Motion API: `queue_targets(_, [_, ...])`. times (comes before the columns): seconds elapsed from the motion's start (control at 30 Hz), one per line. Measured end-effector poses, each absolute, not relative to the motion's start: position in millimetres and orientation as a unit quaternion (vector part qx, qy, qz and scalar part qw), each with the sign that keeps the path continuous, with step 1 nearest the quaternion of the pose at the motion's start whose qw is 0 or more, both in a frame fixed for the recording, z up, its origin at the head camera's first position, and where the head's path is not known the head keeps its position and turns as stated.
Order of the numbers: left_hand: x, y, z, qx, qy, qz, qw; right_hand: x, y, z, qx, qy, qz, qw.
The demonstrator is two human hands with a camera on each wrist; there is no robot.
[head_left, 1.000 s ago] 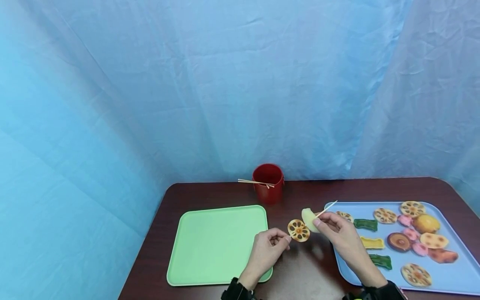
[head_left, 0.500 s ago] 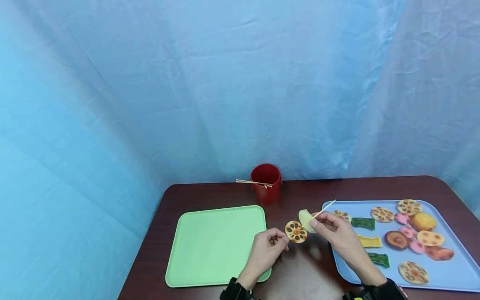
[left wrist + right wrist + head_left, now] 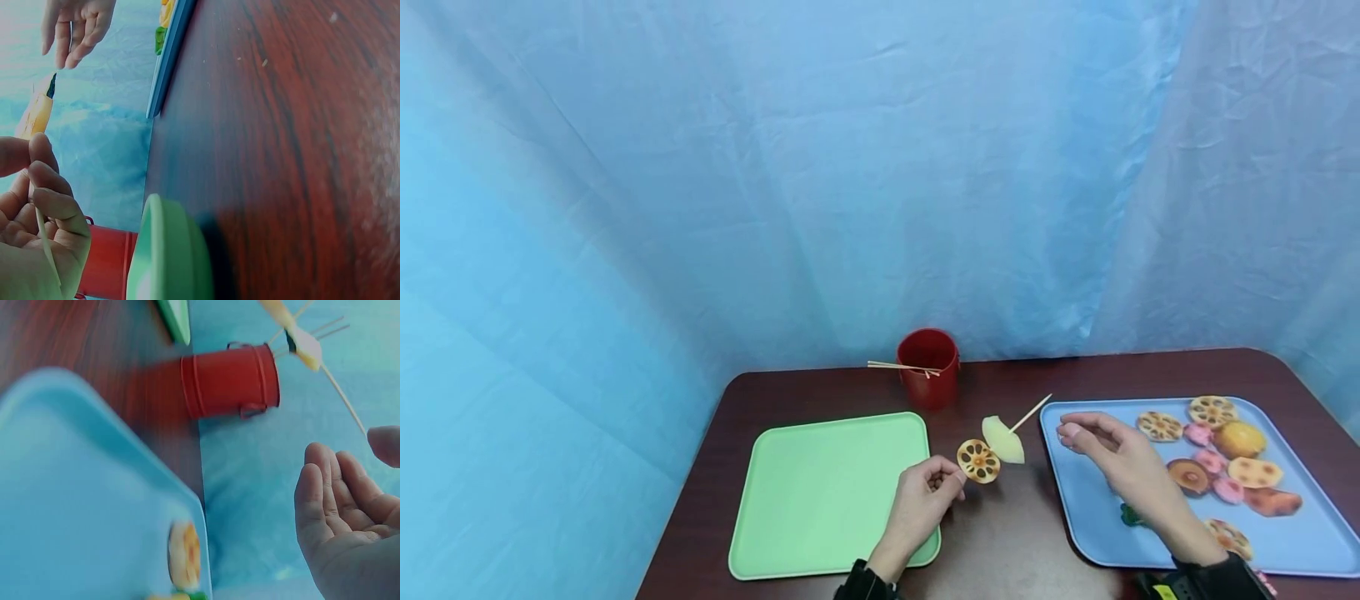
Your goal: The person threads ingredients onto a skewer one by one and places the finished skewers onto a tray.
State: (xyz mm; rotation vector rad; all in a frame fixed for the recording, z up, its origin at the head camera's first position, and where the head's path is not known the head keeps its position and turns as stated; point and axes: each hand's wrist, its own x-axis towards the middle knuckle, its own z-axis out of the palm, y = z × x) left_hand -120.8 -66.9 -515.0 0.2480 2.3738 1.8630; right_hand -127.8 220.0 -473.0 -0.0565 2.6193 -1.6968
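My left hand [image 3: 917,504] pinches a thin wooden skewer [image 3: 1033,411] between thumb and fingers, above the gap between two trays. A brown-edged lotus root slice [image 3: 978,461] and a pale green, wedge-like slice [image 3: 1003,442] are threaded on it. The lotus slice lies right beside my fingertips, and the skewer's tip points up and right. In the left wrist view, the other end of the stick crosses my palm [image 3: 47,250]. My right hand [image 3: 1123,467] holds nothing; it hovers over the left part of the blue tray [image 3: 1311,533], fingers loosely bent and thumb apart.
A green tray [image 3: 831,492] sits on the left of the dark wooden table [image 3: 1000,533]. Behind it stands a red bucket [image 3: 928,387] with several skewers across its rim. Lotus slices [image 3: 1160,426], a mushroom-like piece [image 3: 1190,476], pink pieces [image 3: 1228,489] and a yellow lump [image 3: 1240,438] lie on the blue tray.
My right hand has let go of the skewered pale green slice and moved right, over the blue tray. My left hand still holds the skewer, shifted slightly left in view.
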Motion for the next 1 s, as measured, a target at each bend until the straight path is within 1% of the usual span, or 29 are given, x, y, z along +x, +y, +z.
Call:
queue_targets(0.1, [-120.9,-68.2,-515.8,0.082,0.782,0.616,0.054,-130.3,229.5,-471.3,-0.025,0.863,-0.504,0.003])
queue_targets(0.23, [-121.1,-69.7,-515.6,0.08,0.782,0.616,0.051,-135.8,239.4,-471.4,-0.05,0.895,-0.442,-0.019])
queue_targets(0.33, [-120.8,-70.4,-514.8,0.08,0.782,0.616,0.051,-142.1,246.4,-472.3,-0.07,0.911,-0.406,-0.024])
queue_targets(0.53, [-120.7,-71.8,-515.5,0.079,0.785,0.612,0.054,-157.8,255.8,-478.3,-0.079,0.935,-0.345,-0.012])
queue_targets(0.7, [-121.3,-72.4,-516.5,0.08,0.787,0.609,0.056,-168.6,256.3,-482.8,-0.097,0.952,-0.29,-0.014])
queue_targets(1.0, [-122.0,-72.0,-515.4,0.078,0.784,0.613,0.055,-178.0,254.7,-489.1,-0.121,0.971,-0.205,-0.007])
